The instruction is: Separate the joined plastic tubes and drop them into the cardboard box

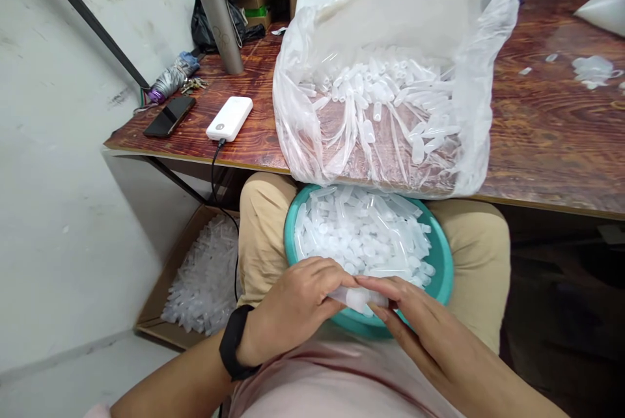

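My left hand (305, 288), with a black band (238, 340) at the wrist, is closed round one end of a translucent whitish plastic tube (359, 299). At the tube's other end, the thumb and fingers of my right hand (407, 304) press on it from both sides. Both hands meet over the near rim of a teal basin (444, 268) on my lap. Small translucent white plastic pieces (361, 229), some long and some short, fill the basin. My fingers partly hide the tube, so its exact kind is unclear.
A large clear plastic bag (288, 112) of similar pieces lies open on the wooden table (547, 144). A white power bank (230, 117), a phone (170, 116) and a steel flask (219, 21) are on the left. A cardboard box (146, 320) of clear tubes stands below.
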`<act>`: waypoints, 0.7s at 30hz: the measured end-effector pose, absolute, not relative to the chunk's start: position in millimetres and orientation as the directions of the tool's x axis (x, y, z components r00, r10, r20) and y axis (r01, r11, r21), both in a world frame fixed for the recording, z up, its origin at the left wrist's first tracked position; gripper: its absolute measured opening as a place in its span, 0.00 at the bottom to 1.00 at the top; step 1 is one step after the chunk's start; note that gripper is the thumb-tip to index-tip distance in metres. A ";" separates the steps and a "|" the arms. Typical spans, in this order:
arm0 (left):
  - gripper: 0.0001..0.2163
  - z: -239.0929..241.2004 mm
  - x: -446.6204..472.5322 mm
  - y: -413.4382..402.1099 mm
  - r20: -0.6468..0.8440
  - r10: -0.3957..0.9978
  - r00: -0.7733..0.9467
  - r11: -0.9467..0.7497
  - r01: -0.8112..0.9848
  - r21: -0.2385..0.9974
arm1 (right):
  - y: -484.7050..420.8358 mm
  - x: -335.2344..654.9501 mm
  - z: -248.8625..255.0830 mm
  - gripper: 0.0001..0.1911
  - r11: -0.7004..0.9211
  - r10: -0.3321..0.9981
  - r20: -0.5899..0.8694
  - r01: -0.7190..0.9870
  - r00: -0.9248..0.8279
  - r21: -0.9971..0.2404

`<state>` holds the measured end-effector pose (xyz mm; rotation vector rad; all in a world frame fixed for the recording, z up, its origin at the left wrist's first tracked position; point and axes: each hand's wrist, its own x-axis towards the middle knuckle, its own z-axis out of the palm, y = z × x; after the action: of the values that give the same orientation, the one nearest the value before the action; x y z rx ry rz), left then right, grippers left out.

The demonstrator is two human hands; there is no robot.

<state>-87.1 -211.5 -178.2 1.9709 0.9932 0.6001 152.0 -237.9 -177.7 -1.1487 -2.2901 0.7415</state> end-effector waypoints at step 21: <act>0.15 -183.4 -84.8 -216.5 0.179 0.803 0.569 -0.449 0.380 0.809 | -244.4 146.8 -175.5 0.13 0.287 0.955 0.174 0.603 -0.239 -0.745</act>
<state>-84.8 -216.5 -183.4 2.0560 0.9429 0.7240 146.8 -244.4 -175.5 -1.3916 -1.9385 0.7301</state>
